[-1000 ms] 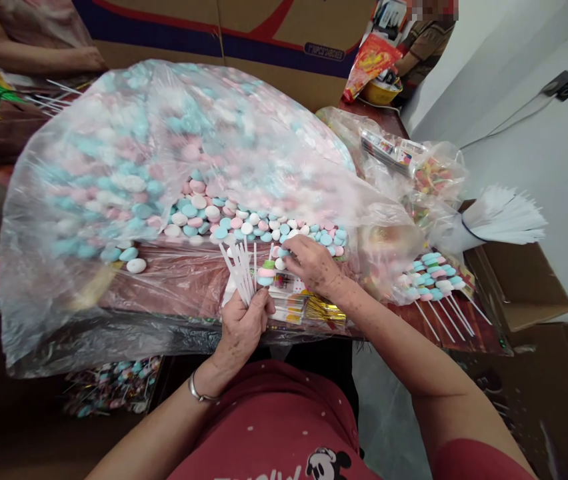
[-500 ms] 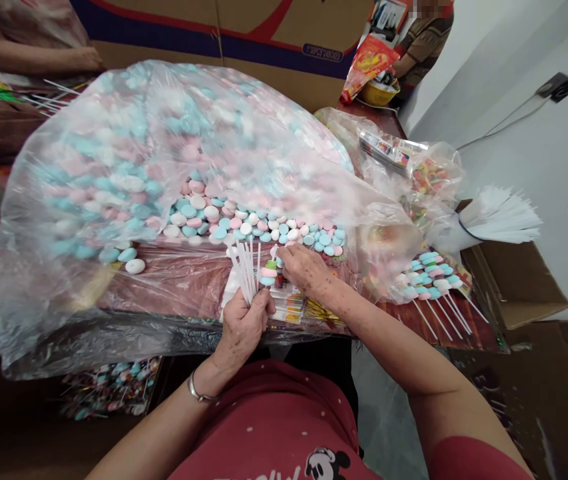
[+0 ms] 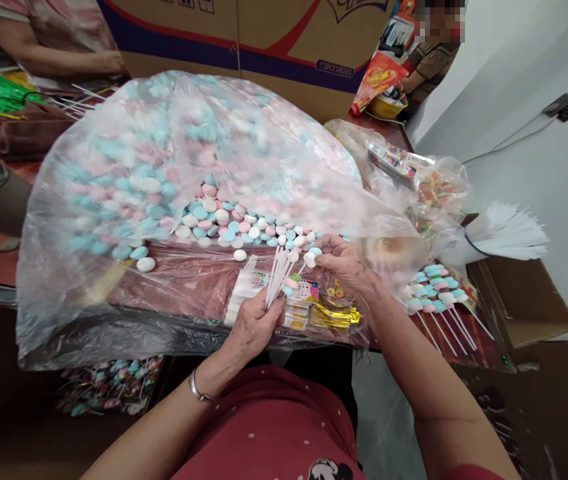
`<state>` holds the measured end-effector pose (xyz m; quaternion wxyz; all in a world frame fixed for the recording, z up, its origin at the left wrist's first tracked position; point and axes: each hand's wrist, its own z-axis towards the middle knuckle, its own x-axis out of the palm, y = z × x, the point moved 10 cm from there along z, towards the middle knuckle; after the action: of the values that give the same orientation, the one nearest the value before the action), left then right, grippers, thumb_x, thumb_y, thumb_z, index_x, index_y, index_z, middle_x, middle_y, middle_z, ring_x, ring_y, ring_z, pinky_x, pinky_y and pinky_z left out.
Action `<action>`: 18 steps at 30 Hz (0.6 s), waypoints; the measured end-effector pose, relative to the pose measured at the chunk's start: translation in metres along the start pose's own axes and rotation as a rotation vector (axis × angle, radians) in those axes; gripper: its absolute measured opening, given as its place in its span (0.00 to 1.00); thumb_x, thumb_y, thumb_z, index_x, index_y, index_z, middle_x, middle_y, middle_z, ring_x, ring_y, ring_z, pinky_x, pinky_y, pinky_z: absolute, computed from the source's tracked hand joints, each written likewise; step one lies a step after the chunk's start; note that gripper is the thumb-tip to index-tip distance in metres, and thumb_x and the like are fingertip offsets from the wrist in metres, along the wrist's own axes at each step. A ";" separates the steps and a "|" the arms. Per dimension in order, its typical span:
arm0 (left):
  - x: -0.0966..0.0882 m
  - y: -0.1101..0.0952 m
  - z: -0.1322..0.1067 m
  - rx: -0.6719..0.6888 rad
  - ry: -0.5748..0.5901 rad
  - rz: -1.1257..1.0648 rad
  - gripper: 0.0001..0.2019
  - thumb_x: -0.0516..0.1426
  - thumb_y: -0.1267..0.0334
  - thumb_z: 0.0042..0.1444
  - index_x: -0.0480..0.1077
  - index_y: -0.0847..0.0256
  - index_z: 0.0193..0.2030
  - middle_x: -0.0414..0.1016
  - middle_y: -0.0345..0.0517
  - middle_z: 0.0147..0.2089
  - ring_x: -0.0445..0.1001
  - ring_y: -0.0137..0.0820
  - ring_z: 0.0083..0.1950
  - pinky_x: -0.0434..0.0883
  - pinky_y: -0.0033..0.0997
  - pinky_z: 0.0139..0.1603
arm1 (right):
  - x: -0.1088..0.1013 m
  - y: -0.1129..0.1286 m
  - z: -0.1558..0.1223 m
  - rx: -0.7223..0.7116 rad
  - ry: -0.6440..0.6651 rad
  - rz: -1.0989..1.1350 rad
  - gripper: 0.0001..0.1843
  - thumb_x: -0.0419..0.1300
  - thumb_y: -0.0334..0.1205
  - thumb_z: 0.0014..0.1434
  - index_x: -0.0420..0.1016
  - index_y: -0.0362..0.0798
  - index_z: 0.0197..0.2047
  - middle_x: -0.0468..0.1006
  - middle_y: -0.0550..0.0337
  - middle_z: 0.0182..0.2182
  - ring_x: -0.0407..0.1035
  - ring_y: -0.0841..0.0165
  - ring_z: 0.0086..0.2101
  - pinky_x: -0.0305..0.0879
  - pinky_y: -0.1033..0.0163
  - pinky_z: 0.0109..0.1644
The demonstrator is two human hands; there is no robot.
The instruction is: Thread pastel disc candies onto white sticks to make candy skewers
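Observation:
My left hand (image 3: 257,325) is closed around a bundle of white sticks (image 3: 275,275), which point up and away from me. One stick leans right and carries a few threaded pieces (image 3: 291,285) in green, pink and blue. Just beyond that stick's tip, my right hand (image 3: 348,265) pinches a white, rounded, candy-like piece (image 3: 310,259), with a blue one against it. Whether the stick touches the white piece I cannot tell. Beyond both hands, pink, blue and white pieces (image 3: 231,228) spill from the mouth of a big clear plastic bag (image 3: 214,127).
Finished-looking skewers (image 3: 437,287) lie at the right table edge, near a bundle of white sticks (image 3: 509,230) and an open cardboard box (image 3: 524,293). Gold twist ties (image 3: 334,315) and printed packets (image 3: 249,283) lie under my hands. Other people sit at the far left and far right.
My right hand has moved right, away from the left hand's sticks, and now shows a white and a blue piece in its fingers. The left hand still grips the bundle.

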<state>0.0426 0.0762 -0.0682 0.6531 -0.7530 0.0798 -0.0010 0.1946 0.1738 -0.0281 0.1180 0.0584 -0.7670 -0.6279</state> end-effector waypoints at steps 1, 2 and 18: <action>0.000 -0.001 0.000 -0.001 -0.001 0.003 0.14 0.52 0.56 0.59 0.64 0.58 0.25 0.58 0.32 0.16 0.56 0.25 0.18 0.54 0.25 0.20 | 0.000 0.000 0.001 -0.001 0.003 -0.002 0.15 0.70 0.39 0.40 0.72 0.48 0.33 0.77 0.67 0.22 0.67 0.74 0.19 0.63 0.70 0.19; -0.001 -0.002 0.000 -0.002 -0.003 0.005 0.14 0.52 0.56 0.59 0.64 0.58 0.25 0.58 0.32 0.16 0.56 0.25 0.19 0.54 0.25 0.20 | 0.000 0.000 0.001 -0.003 0.002 -0.007 0.15 0.70 0.39 0.40 0.72 0.47 0.33 0.77 0.67 0.22 0.67 0.74 0.19 0.64 0.70 0.19; -0.001 0.000 0.000 0.024 -0.019 0.008 0.15 0.52 0.56 0.58 0.64 0.59 0.23 0.61 0.35 0.18 0.59 0.26 0.21 0.56 0.26 0.23 | 0.012 0.010 -0.004 -0.083 0.108 -0.166 0.13 0.71 0.40 0.45 0.80 0.47 0.36 0.81 0.61 0.32 0.73 0.73 0.31 0.71 0.66 0.36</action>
<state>0.0416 0.0767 -0.0682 0.6630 -0.7446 0.0768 0.0077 0.1848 0.1692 -0.0168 0.1091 0.1504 -0.7256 -0.6625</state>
